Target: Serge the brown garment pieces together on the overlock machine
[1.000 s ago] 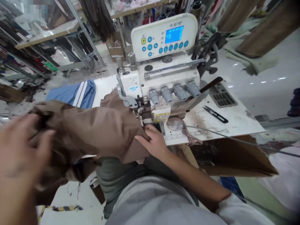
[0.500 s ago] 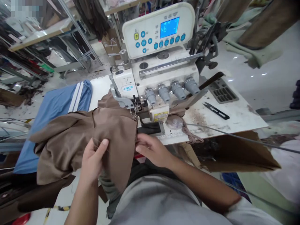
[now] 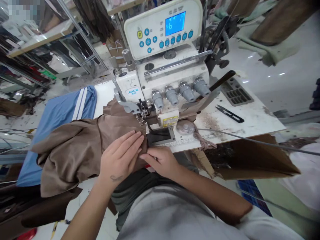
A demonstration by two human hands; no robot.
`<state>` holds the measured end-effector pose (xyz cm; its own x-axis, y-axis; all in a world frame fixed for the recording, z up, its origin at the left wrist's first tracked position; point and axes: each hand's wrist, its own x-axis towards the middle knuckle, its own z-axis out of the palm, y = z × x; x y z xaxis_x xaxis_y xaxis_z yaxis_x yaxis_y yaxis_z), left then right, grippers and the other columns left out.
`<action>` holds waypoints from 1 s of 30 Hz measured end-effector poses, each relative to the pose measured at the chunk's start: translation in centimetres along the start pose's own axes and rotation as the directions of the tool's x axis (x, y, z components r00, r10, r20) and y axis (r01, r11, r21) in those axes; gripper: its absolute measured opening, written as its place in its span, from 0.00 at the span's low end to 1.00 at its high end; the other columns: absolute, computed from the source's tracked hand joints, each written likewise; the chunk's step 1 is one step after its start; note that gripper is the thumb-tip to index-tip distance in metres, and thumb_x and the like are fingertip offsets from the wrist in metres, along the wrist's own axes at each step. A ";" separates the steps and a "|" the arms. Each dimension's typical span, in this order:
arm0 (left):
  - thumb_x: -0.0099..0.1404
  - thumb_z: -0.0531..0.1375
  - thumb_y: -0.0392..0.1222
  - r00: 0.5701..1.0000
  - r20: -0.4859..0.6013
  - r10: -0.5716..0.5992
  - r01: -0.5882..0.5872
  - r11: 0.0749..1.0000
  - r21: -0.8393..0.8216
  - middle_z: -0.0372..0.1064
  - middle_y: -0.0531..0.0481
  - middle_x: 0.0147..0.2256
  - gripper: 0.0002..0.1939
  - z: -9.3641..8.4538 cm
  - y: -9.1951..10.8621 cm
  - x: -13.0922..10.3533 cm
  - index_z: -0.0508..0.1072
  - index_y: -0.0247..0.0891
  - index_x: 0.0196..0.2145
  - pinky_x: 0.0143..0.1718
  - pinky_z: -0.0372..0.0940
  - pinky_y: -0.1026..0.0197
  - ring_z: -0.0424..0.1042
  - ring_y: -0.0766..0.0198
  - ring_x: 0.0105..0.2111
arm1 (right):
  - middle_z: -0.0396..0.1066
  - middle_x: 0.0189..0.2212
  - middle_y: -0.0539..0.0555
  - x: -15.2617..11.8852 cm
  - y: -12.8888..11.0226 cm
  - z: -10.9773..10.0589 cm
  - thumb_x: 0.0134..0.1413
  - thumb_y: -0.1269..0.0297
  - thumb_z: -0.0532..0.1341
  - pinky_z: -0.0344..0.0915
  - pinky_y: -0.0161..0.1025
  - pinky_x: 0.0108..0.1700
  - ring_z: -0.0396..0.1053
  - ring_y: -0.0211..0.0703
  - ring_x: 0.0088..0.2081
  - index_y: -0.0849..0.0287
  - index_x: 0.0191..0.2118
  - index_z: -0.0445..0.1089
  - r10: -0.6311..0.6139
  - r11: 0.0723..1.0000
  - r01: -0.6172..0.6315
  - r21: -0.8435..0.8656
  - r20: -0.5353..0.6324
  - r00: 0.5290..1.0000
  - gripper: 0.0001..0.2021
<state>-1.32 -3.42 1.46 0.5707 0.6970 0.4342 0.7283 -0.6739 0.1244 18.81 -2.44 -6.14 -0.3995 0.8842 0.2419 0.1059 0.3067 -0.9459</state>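
Observation:
Brown fabric (image 3: pixel 70 143) spreads across the front left of the white overlock sewing machine (image 3: pixel 130 81), its right edge running up to the presser foot (image 3: pixel 142 120). My left hand (image 3: pixel 120 155) lies flat on the cloth, fingers stretched towards the presser foot; its thumb is mostly hidden. Close beside it, my right hand (image 3: pixel 163 161) is closed, pinching the fabric's near right edge between thumb and fingers. Both hands are just in front of the needle area. Part of the cloth is hidden beneath my left hand.
Folded blue fabric with white stripes (image 3: pixel 60 103) lies on the table's left side. On the right are black thread snips (image 3: pixel 230 114) and a grey compartment tray (image 3: pixel 237 93). A cable (image 3: pixel 250 139) crosses over a cardboard box (image 3: pixel 260 166) below the table edge.
My left hand has gone from pinching the cloth farther left to lying flat near the presser foot. The fabric's hanging front flap is now drawn up. My right hand stays at the edge.

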 end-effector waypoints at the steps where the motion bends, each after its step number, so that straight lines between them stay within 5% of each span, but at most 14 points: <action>1: 0.72 0.63 0.34 1.000 0.012 -0.009 0.008 0.998 0.056 0.73 0.44 0.62 0.30 0.2 0.3 0.4 0.67 0.41 0.70 0.67 0.66 0.51 0.71 0.52 0.64 | 0.58 0.20 0.45 -0.3 -0.1 0.0 0.73 0.50 0.59 0.53 0.36 0.30 0.57 0.36 0.24 0.56 0.23 0.60 -0.016 1.000 0.016 -0.022 -0.025 1.000 0.26; 9: 0.73 0.64 0.44 0.984 -0.007 -0.178 0.173 0.948 0.268 0.73 0.45 0.62 0.26 1.6 1.6 2.1 0.71 0.44 0.67 0.62 0.63 0.52 0.73 0.50 0.60 | 0.55 0.20 0.44 -1.1 1.1 0.9 0.71 0.56 0.59 0.53 0.34 0.28 0.54 0.35 0.24 0.56 0.24 0.60 0.088 0.988 -0.071 0.140 -0.120 0.989 0.21; 17: 0.76 0.61 0.43 0.927 -0.072 -0.369 0.364 0.928 -0.075 0.74 0.46 0.62 0.14 2.1 -1.2 2.1 0.78 0.45 0.56 0.71 0.53 0.43 0.66 0.51 0.68 | 0.62 0.22 0.45 0.7 1.2 1.3 0.63 0.54 0.64 0.56 0.32 0.27 0.58 0.35 0.24 0.57 0.29 0.68 0.275 0.900 -0.215 0.378 -0.112 0.955 0.15; 24: 0.76 0.60 0.50 0.910 0.017 -0.414 0.412 0.900 -0.145 0.74 0.47 0.62 0.19 1.9 -4.8 3.8 0.77 0.45 0.60 0.73 0.55 0.42 0.65 0.51 0.69 | 0.51 0.19 0.43 -0.2 1.0 0.9 0.64 0.56 0.65 0.49 0.33 0.26 0.51 0.33 0.23 0.58 0.21 0.59 0.158 0.973 -0.130 0.191 -0.143 0.977 0.23; 28: 0.75 0.62 0.51 0.919 0.029 -0.394 0.392 0.902 -0.181 0.73 0.48 0.63 0.19 1.6 -7.1 4.8 0.77 0.44 0.59 0.71 0.60 0.45 0.65 0.51 0.68 | 0.55 0.19 0.43 -0.3 0.9 0.6 0.67 0.59 0.66 0.53 0.33 0.28 0.56 0.33 0.23 0.58 0.22 0.61 0.032 0.992 -0.010 0.125 -0.175 0.984 0.22; 30: 0.75 0.61 0.49 0.917 -0.053 -0.395 0.387 0.914 -0.125 0.75 0.47 0.60 0.17 1.0 -6.7 5.0 0.78 0.43 0.57 0.67 0.64 0.48 0.70 0.52 0.64 | 0.61 0.20 0.44 -0.4 0.8 0.4 0.68 0.60 0.66 0.56 0.33 0.30 0.60 0.34 0.24 0.58 0.24 0.65 -0.090 0.993 0.102 0.054 -0.186 0.978 0.20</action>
<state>-2.95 4.83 1.87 0.2150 0.8924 0.3966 0.8389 -0.3767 0.3928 18.69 -2.65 -7.09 -0.2311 0.9030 0.3622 0.0156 0.3756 -0.9266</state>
